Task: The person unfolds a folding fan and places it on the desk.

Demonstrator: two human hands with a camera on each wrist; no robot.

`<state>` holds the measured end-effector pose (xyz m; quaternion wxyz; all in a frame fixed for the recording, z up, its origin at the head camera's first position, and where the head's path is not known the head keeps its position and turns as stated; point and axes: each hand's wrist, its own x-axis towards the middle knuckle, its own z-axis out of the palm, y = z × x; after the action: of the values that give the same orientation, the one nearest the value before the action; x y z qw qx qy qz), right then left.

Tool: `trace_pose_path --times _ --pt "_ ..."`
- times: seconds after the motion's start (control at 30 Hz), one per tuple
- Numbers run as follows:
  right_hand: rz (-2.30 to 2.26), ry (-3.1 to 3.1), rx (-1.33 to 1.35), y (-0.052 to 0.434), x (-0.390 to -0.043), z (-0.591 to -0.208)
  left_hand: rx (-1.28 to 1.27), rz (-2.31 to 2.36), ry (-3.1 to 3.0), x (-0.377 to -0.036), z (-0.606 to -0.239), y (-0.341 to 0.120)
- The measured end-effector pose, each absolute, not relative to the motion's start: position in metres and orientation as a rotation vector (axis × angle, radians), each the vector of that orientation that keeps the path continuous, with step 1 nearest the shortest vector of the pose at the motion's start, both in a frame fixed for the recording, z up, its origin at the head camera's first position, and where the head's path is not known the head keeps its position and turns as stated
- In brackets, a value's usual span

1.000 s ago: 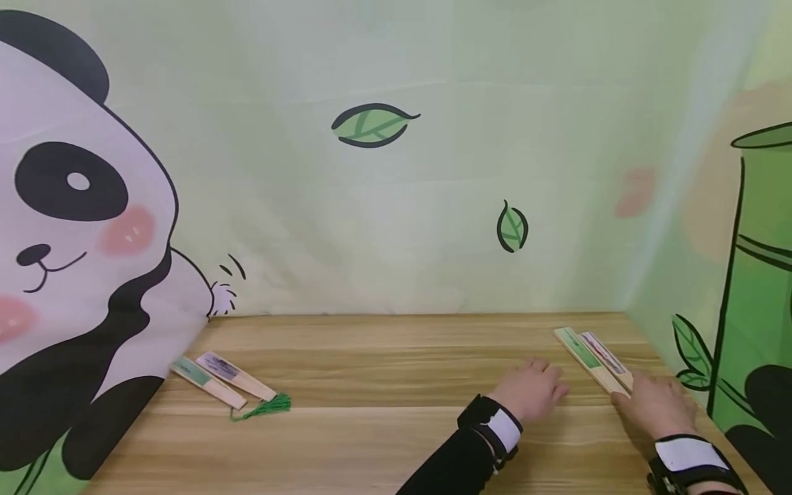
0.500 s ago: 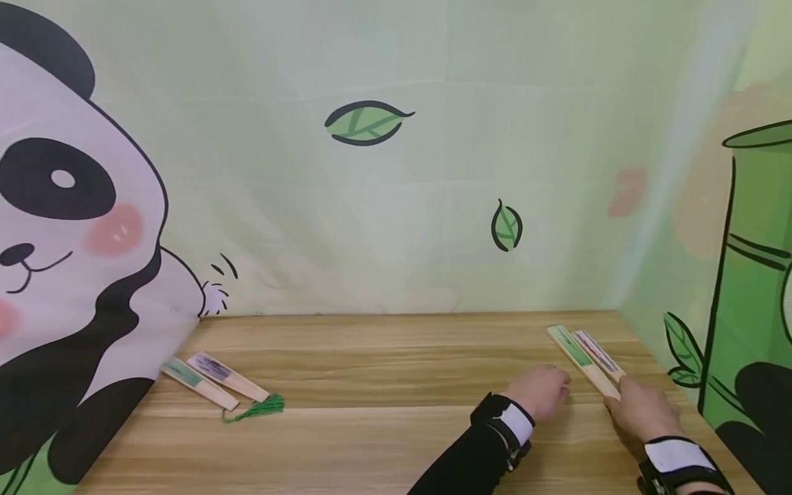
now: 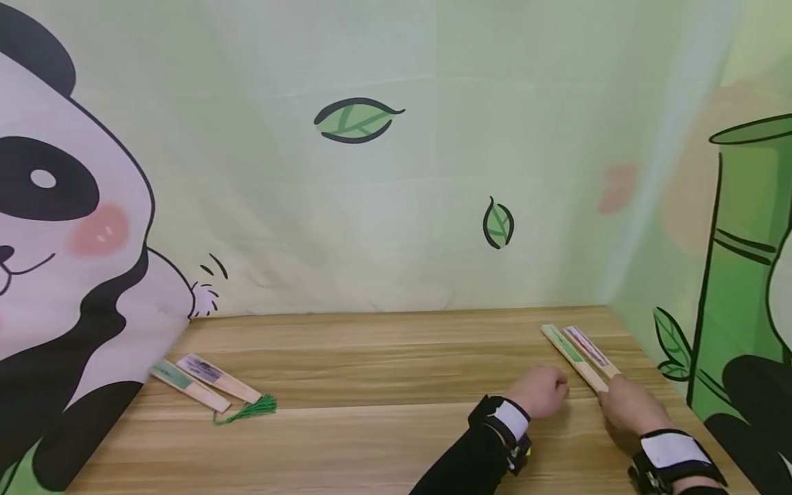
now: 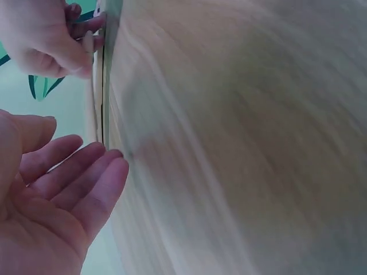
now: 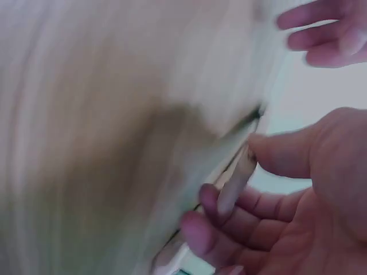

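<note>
On the right of the wooden table, two closed folding fans lie side by side on a slant. One is the green-marked fan; to its right is the purple-and-red-marked fan. My right hand holds the near end of the purple-and-red one, its wooden end pinched between thumb and fingers in the right wrist view. The near end of the green-marked fan touches or nearly touches that hand. My left hand hovers left of the pair, fingers loosely bent and holding nothing, as the left wrist view shows.
Two more closed fans lie at the table's left: a green-marked fan and a purple-marked fan, with a green tassel at their near ends. A printed panda-and-bamboo cloth walls the table's back and sides.
My right hand has closed around the near end of the purple-and-red-marked fan. My left hand's fingers have drawn in from a more spread pose. The head view has shifted slightly right.
</note>
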<state>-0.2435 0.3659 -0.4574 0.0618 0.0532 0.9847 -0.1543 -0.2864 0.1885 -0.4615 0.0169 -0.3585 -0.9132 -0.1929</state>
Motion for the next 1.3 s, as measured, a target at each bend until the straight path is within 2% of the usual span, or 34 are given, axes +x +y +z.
trace_pose_path --times 0.23,0.43,0.57,0.9,1.3 --pt "-0.506 3.073 0.17 0.348 -0.241 -0.441 -0.974 -0.863 -2.836 -0.287 -0.465 0.19" --pt "-0.503 3.188 0.103 0.313 -0.236 -0.424 -0.572 -2.12 -2.532 -0.292 -0.462 0.189" --pt "-0.521 3.238 0.089 0.289 -0.232 -0.413 -0.37 -2.526 -2.195 -0.296 -0.455 0.181" --pt "-0.671 3.302 -0.059 0.24 -0.22 -0.4 -0.144 -2.65 -1.961 -0.302 -0.435 0.135" --pt "-0.889 3.223 -0.282 0.174 -0.224 -0.387 -0.233 -2.548 -2.045 -0.298 -0.42 0.048"
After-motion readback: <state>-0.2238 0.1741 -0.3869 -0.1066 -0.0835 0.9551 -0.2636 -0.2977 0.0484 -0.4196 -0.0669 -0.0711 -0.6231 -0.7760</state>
